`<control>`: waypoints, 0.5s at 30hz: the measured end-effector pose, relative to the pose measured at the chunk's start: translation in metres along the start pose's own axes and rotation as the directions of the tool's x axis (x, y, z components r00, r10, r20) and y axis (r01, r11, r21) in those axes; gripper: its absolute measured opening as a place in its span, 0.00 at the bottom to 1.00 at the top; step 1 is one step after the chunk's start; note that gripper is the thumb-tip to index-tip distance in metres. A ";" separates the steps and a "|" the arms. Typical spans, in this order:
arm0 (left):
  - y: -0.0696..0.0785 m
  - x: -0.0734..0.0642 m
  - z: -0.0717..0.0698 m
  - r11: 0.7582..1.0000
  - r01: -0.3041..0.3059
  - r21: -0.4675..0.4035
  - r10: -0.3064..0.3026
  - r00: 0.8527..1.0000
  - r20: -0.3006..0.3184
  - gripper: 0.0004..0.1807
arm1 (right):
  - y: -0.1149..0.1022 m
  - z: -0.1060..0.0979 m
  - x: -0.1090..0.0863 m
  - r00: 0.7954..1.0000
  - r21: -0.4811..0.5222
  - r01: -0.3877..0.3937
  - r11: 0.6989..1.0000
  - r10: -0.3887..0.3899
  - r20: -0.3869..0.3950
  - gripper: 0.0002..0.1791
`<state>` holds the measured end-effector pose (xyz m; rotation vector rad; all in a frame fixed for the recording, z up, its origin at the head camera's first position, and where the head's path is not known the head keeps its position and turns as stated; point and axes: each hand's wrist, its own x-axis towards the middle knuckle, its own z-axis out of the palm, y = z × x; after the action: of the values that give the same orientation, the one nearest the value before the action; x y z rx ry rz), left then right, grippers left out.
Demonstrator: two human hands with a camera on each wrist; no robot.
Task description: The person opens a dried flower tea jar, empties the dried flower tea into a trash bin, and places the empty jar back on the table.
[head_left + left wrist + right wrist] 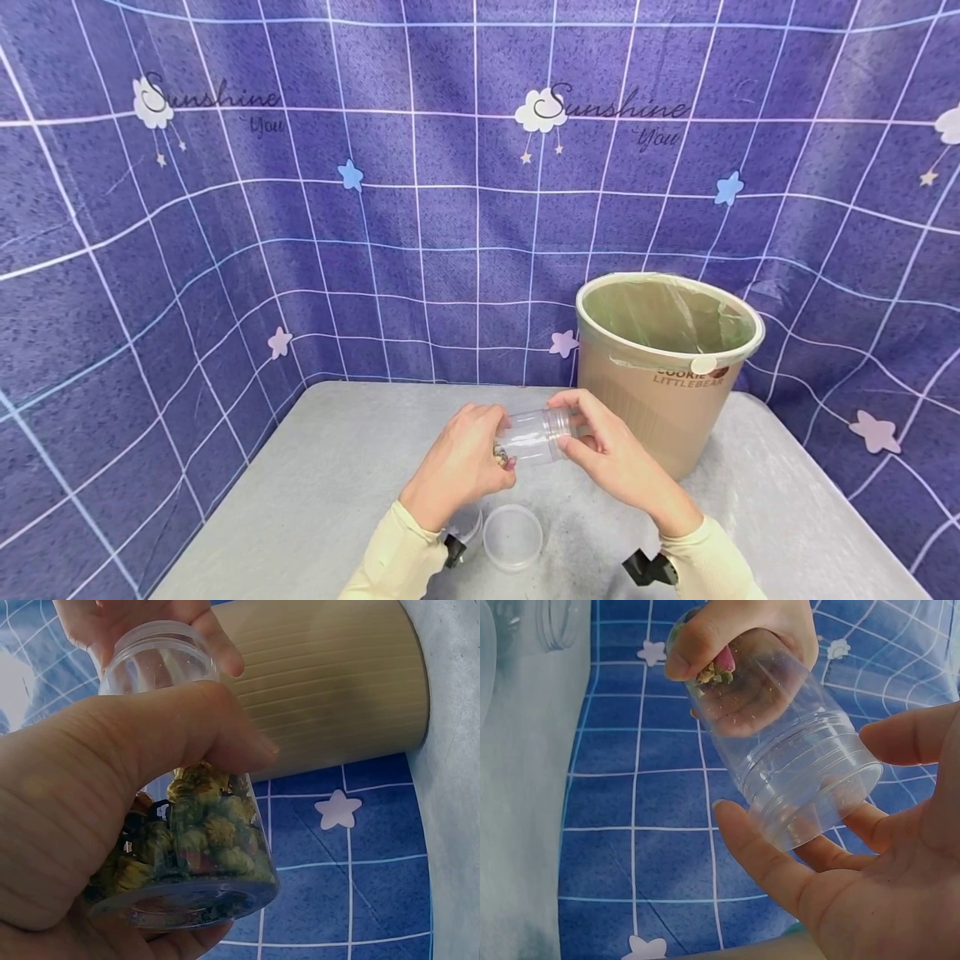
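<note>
A clear plastic jar [531, 437] lies tilted nearly on its side between both hands, above the table. My left hand [465, 454] grips it round the base end. Dried flower buds [214, 832], yellowish green, are gathered at that end; a pink bud [726, 660] shows among them in the right wrist view. The jar's threaded mouth [821, 791] has no lid on it. Around this mouth my right hand [611, 454] spreads its thumb and fingers, holding the neck by its sides. Part of the buds is hidden behind the left hand.
A beige bin [660, 408] with a green liner stands at the right, just beyond the right hand. A round clear plastic piece [512, 537] lies on the grey table [360, 450] below the jar. Another clear item [467, 525] is partly hidden by the left wrist. A blue-purple curtain [450, 208] hangs behind.
</note>
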<state>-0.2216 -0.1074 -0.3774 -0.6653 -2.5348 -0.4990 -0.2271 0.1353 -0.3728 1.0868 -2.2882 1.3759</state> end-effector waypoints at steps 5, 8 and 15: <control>-0.001 0.001 0.000 1.000 -0.002 0.003 0.002 1.000 -0.007 0.26 | 0.000 -0.002 -0.001 1.000 -0.008 -0.018 1.000 0.018 -0.017 0.24; 0.000 0.001 0.000 1.000 -0.005 0.003 0.005 1.000 -0.007 0.27 | 0.000 -0.003 -0.001 0.999 -0.014 -0.026 1.000 0.026 -0.020 0.24; -0.001 0.001 -0.002 1.000 0.007 -0.015 -0.007 1.000 0.002 0.26 | 0.000 -0.004 0.001 0.999 -0.025 -0.027 0.999 0.026 -0.020 0.25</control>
<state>-0.2222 -0.1088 -0.3752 -0.6632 -2.5377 -0.5207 -0.2287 0.1385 -0.3699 1.0346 -2.3079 1.3574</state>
